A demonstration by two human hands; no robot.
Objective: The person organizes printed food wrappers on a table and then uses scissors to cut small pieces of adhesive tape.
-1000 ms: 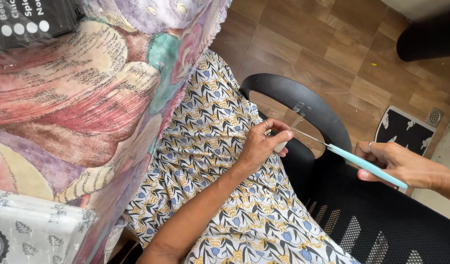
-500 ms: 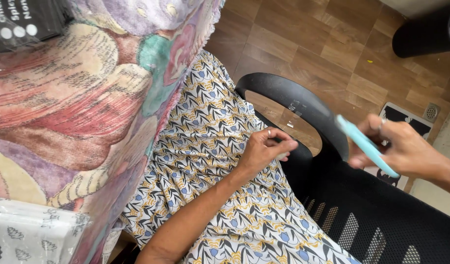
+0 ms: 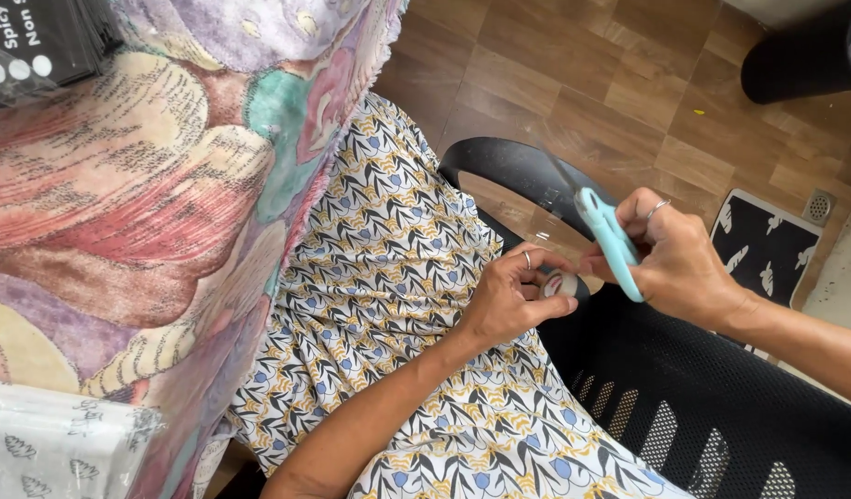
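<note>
Mid-frame: left hand (image 3: 513, 300) pinching small tape roll (image 3: 562, 285), right hand (image 3: 677, 263) gripping light-blue scissors (image 3: 610, 242); looks like cutting step, blades need aligning.

The left hand (image 3: 513, 300) rests on patterned cloth (image 3: 389, 277) and pinches a small round spool (image 3: 562, 284) between thumb and fingers (image 3: 546, 263). Just beside it, the right hand (image 3: 680, 259) grips a light blue tool (image 3: 610, 242), whose thin dark tip points up and left over the black chair (image 3: 684, 407). The two hands nearly touch at the spool. A painted cover (image 3: 130, 212) fills the left side. Below lies a wooden floor (image 3: 573, 74) with a black mat (image 3: 767, 245).
</note>
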